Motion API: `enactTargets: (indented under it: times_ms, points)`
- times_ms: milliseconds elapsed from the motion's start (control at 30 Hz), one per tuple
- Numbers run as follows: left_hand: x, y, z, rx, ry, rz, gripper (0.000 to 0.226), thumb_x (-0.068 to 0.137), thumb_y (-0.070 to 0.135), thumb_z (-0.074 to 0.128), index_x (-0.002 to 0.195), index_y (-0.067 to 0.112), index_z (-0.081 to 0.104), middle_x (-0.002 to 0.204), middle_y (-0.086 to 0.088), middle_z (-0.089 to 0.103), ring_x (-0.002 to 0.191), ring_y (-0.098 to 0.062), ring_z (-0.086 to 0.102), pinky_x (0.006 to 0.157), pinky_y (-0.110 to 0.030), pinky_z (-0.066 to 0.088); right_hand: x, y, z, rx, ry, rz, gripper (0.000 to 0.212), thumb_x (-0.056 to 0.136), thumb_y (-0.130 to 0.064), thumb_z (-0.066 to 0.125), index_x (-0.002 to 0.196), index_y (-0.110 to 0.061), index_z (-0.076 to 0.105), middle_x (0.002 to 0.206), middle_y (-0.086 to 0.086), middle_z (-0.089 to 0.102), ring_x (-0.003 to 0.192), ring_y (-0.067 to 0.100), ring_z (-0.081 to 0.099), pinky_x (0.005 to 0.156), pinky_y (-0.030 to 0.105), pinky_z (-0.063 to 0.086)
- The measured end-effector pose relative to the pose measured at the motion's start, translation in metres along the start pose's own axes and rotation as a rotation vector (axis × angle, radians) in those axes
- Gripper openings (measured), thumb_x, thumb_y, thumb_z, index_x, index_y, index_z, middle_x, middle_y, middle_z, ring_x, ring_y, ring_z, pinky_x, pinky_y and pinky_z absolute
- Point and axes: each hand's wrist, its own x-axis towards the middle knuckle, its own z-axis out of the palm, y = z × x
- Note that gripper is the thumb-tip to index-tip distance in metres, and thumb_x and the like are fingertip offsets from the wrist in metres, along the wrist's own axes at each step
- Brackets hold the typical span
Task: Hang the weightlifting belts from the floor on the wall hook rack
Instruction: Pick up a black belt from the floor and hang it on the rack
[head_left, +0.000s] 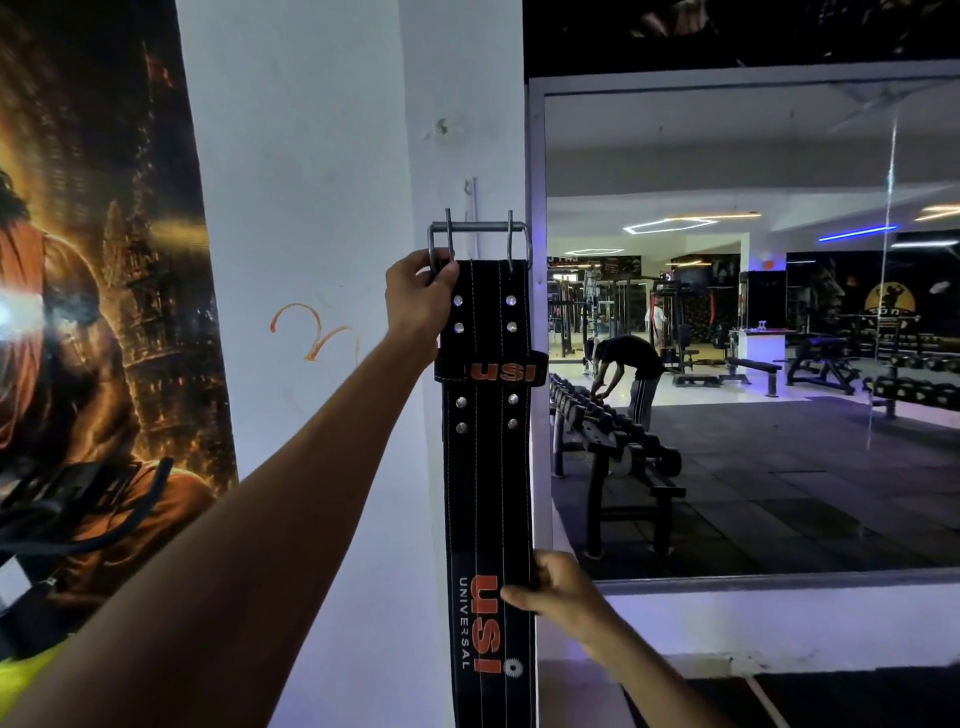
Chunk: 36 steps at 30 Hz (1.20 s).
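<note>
A black weightlifting belt with orange "USI" lettering hangs upright against the white pillar. Its steel double-prong buckle is at the top, just below a small white wall hook. My left hand grips the belt's top left corner at the buckle. My right hand pinches the belt's right edge lower down, by the "UNIVERSAL" print. Whether the buckle touches the hook I cannot tell.
A large poster covers the wall to the left. To the right a big framed mirror reflects the gym, a dumbbell rack and a person bending over it. An orange scribble marks the pillar.
</note>
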Motion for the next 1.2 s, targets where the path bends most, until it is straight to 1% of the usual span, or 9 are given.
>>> enactTargets:
  times_ms: [100, 267, 367, 433, 567, 700, 833, 1067, 1200]
  points:
    - [-0.002, -0.003, -0.002, -0.017, -0.009, -0.017, 0.008, 0.098, 0.007, 0.06, 0.101, 0.012, 0.066, 0.081, -0.007, 0.069, 0.069, -0.022, 0.061, 0.06, -0.026, 0.055, 0.008, -0.053, -0.017, 0.138, 0.03, -0.087, 0.039, 0.085, -0.022, 0.073, 0.122, -0.018, 0.061, 0.109, -0.006, 0.074, 0.1, 0.003, 0.07, 0.079, 0.017, 0.055]
    - [-0.011, -0.006, 0.001, -0.055, -0.036, -0.041, 0.011, 0.098, 0.005, 0.061, 0.104, 0.01, 0.068, 0.081, -0.005, 0.072, 0.068, -0.016, 0.066, 0.067, -0.028, 0.059, 0.028, -0.192, -0.052, 0.329, 0.291, -0.345, 0.062, 0.077, -0.053, 0.068, 0.129, -0.021, 0.058, 0.125, -0.006, 0.06, 0.11, 0.008, 0.057, 0.099, 0.029, 0.043]
    - [-0.018, -0.013, 0.005, -0.059, -0.071, -0.047, 0.016, 0.098, 0.006, 0.062, 0.112, 0.006, 0.069, 0.086, -0.006, 0.074, 0.071, -0.015, 0.07, 0.065, -0.024, 0.061, 0.041, -0.251, -0.063, 0.246, 0.436, -0.417, 0.041, 0.093, -0.029, 0.067, 0.126, -0.005, 0.061, 0.104, 0.001, 0.071, 0.075, -0.004, 0.062, 0.064, 0.007, 0.05]
    - [-0.021, -0.015, 0.004, -0.063, -0.082, -0.041, 0.019, 0.098, 0.007, 0.062, 0.116, 0.003, 0.067, 0.088, -0.007, 0.075, 0.069, -0.012, 0.071, 0.059, -0.02, 0.058, 0.05, -0.264, -0.064, 0.238, 0.513, -0.398, 0.03, 0.093, -0.016, 0.068, 0.116, 0.004, 0.066, 0.109, 0.019, 0.072, 0.068, 0.007, 0.061, 0.044, 0.005, 0.046]
    - [-0.023, -0.016, -0.006, -0.062, -0.104, -0.001, 0.009, 0.098, 0.011, 0.063, 0.102, 0.009, 0.071, 0.085, -0.003, 0.077, 0.066, -0.008, 0.073, 0.06, -0.019, 0.059, 0.059, -0.268, -0.058, 0.25, 0.578, -0.395, 0.019, 0.089, -0.012, 0.071, 0.103, 0.002, 0.071, 0.099, 0.018, 0.074, 0.077, 0.014, 0.062, 0.046, 0.005, 0.047]
    - [-0.034, -0.025, -0.02, -0.099, -0.147, -0.034, 0.015, 0.099, 0.019, 0.063, 0.104, 0.012, 0.075, 0.086, -0.002, 0.08, 0.075, -0.013, 0.077, 0.069, -0.024, 0.062, 0.056, -0.278, -0.046, 0.373, 0.611, -0.389, 0.005, 0.088, -0.01, 0.071, 0.091, -0.006, 0.072, 0.076, 0.002, 0.064, 0.049, 0.006, 0.053, 0.036, 0.013, 0.043]
    - [-0.063, -0.058, -0.033, -0.12, -0.136, -0.066, 0.02, 0.099, 0.018, 0.064, 0.11, 0.006, 0.075, 0.093, -0.008, 0.079, 0.081, -0.013, 0.075, 0.074, -0.025, 0.061, 0.053, -0.284, -0.043, 0.398, 0.638, -0.404, 0.006, 0.087, -0.006, 0.07, 0.093, -0.005, 0.073, 0.078, 0.001, 0.066, 0.051, 0.003, 0.052, 0.034, 0.01, 0.042]
    - [-0.103, -0.098, -0.046, -0.187, -0.184, -0.174, 0.028, 0.1, 0.022, 0.06, 0.12, 0.008, 0.073, 0.109, -0.009, 0.08, 0.099, -0.017, 0.076, 0.087, -0.031, 0.062, 0.054, -0.27, -0.039, 0.391, 0.631, -0.367, 0.014, 0.087, -0.004, 0.07, 0.1, 0.002, 0.072, 0.089, 0.015, 0.07, 0.06, 0.011, 0.053, 0.043, 0.018, 0.051]
    - [-0.13, -0.127, -0.052, -0.047, -0.278, -0.167, 0.014, 0.092, 0.002, 0.069, 0.098, 0.011, 0.078, 0.088, 0.0, 0.082, 0.084, -0.011, 0.077, 0.078, -0.023, 0.061, 0.052, -0.265, -0.044, 0.401, 0.649, -0.351, 0.017, 0.088, -0.004, 0.069, 0.105, 0.001, 0.072, 0.115, 0.021, 0.071, 0.064, 0.008, 0.055, 0.089, 0.043, 0.053]
